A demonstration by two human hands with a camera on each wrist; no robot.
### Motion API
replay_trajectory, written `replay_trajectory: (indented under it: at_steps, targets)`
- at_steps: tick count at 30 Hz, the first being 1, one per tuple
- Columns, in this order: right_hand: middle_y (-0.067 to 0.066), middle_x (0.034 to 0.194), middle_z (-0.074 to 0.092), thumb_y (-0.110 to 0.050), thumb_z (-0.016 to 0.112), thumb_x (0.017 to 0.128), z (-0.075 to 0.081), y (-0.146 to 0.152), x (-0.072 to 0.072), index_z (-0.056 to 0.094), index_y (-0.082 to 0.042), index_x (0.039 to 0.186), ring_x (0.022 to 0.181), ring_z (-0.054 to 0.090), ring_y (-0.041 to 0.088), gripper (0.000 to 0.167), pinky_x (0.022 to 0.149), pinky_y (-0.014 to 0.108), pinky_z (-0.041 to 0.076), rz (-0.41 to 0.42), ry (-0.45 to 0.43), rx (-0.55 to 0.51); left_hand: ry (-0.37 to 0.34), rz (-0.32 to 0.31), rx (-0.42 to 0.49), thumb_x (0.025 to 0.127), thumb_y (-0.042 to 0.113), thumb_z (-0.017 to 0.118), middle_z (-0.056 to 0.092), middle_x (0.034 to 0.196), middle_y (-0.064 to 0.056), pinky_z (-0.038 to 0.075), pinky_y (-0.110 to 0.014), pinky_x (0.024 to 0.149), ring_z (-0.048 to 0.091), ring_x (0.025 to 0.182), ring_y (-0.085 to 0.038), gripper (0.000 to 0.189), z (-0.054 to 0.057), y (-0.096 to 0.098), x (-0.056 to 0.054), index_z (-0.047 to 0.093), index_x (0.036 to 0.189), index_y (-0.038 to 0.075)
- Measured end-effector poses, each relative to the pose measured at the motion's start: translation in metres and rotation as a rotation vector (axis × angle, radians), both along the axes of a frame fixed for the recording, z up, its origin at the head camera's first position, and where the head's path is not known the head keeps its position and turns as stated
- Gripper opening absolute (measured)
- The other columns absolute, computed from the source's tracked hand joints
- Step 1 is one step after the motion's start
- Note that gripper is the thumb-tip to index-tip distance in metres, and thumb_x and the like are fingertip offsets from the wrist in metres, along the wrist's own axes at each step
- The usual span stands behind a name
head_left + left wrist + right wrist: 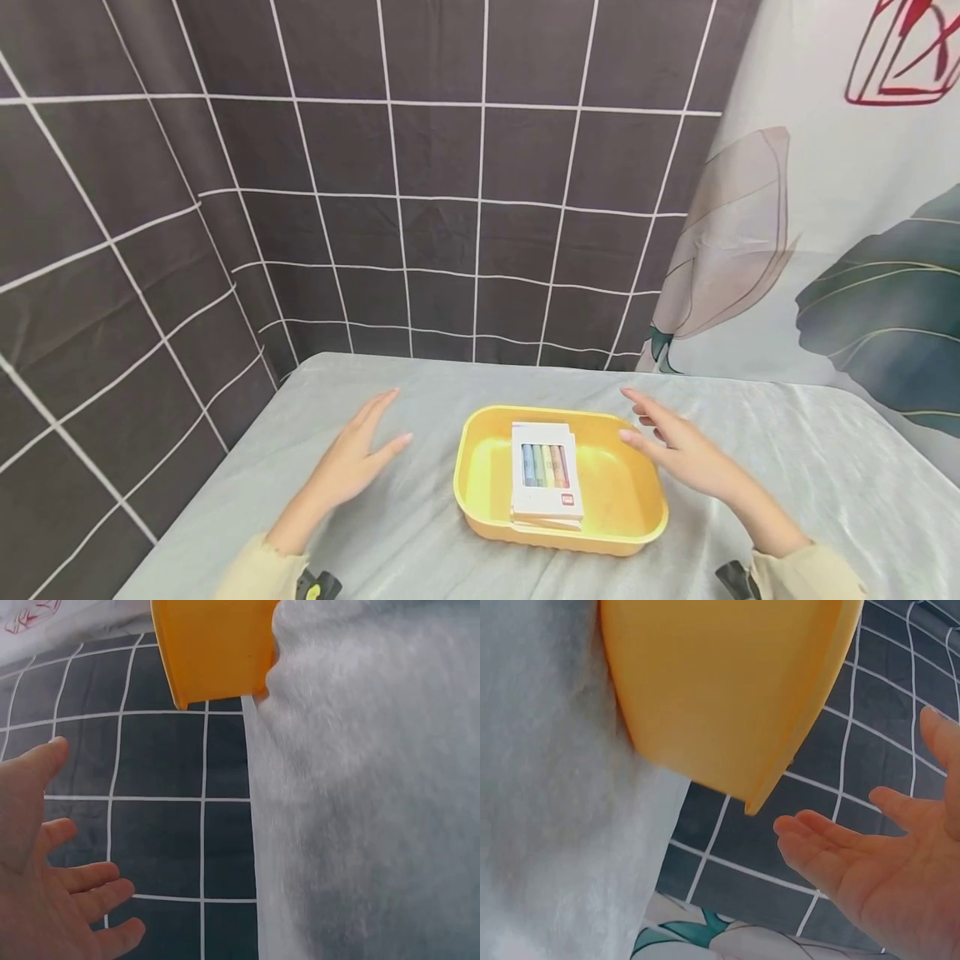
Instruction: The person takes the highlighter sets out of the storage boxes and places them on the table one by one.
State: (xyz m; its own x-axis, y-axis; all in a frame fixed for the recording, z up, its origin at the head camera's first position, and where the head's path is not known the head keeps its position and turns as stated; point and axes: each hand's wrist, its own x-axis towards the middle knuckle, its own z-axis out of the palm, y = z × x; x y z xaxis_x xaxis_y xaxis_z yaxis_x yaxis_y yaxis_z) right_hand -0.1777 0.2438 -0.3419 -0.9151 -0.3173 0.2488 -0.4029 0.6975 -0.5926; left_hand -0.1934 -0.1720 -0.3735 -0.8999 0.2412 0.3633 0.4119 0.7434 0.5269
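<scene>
A yellow plastic tray [622,546] with raised sides stands on the cloth-covered surface, right of centre in the head view. Inside it, left of its middle, lie white boxes [545,498] stacked up; the top one has a window showing several coloured sticks. My left hand [348,458] hovers left of the tray, fingers extended, thumb apart, holding nothing. By the tray's right rim my right hand [686,450] hangs in the air, fingers loosely extended, also holding nothing. Both wrist views show the tray's outer wall [712,682] apart from the fingers.
Light grey cloth [420,533] covers the table. Behind it hangs a dark curtain [435,233] with a white grid, which also runs along the left side. At the right hangs a pale curtain [825,208] with large printed leaves.
</scene>
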Motion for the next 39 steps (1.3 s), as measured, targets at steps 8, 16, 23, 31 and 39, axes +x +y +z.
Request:
replay_trajectory:
  at_steps: [8, 16, 23, 31, 39]
  targets:
    - [0.025, 0.126, 0.048, -0.026, 0.056, 0.091, -0.001, -0.009, -0.002, 0.033, -0.002, 0.138, 0.108, 0.052, 0.039, 0.057, 0.087, 0.049, 0.044, 0.034, -0.038, -0.037, -0.031, -0.023, 0.059, 0.088, 0.04, 0.057, 0.037, 0.141, -0.014, 0.03, -0.053, 0.101, 0.035, 0.127, -0.034, 0.065, 0.0, 0.008, -0.001, 0.033, 0.141, 0.012]
    - [0.022, 0.127, 0.048, -0.026, 0.056, 0.091, -0.001, -0.021, -0.006, 0.034, -0.002, 0.137, 0.108, 0.052, 0.037, 0.057, 0.088, 0.044, 0.045, 0.094, -0.083, -0.072, -0.077, -0.03, 0.124, 0.088, 0.039, 0.057, 0.035, 0.143, -0.013, 0.027, -0.053, 0.102, 0.033, 0.129, -0.034, 0.065, -0.005, 0.014, 0.0, 0.032, 0.141, 0.014]
    - [0.027, 0.123, 0.049, -0.026, 0.056, 0.09, -0.005, -0.026, -0.004, 0.033, -0.001, 0.138, 0.108, 0.052, 0.038, 0.058, 0.087, 0.047, 0.045, 0.116, -0.134, -0.078, -0.106, -0.082, 0.161, 0.088, 0.037, 0.057, 0.035, 0.142, -0.012, 0.031, -0.053, 0.1, 0.039, 0.125, -0.034, 0.064, -0.006, 0.024, -0.002, 0.032, 0.141, 0.012]
    - [0.027, 0.122, 0.049, -0.025, 0.056, 0.09, -0.01, -0.03, -0.003, 0.032, -0.001, 0.138, 0.11, 0.05, 0.039, 0.059, 0.086, 0.043, 0.046, 0.146, -0.172, -0.096, -0.139, -0.129, 0.21, 0.086, 0.031, 0.061, 0.036, 0.143, -0.01, 0.031, -0.052, 0.1, 0.04, 0.124, -0.031, 0.064, -0.005, 0.035, -0.002, 0.033, 0.141, 0.012]
    - [0.028, 0.124, 0.045, -0.024, 0.057, 0.089, -0.012, -0.036, -0.001, 0.032, -0.001, 0.139, 0.109, 0.05, 0.039, 0.06, 0.086, 0.044, 0.044, 0.162, -0.225, -0.137, -0.195, -0.198, 0.279, 0.087, 0.026, 0.06, 0.036, 0.142, -0.012, 0.032, -0.051, 0.1, 0.04, 0.125, -0.032, 0.062, -0.007, 0.043, -0.005, 0.033, 0.14, 0.01]
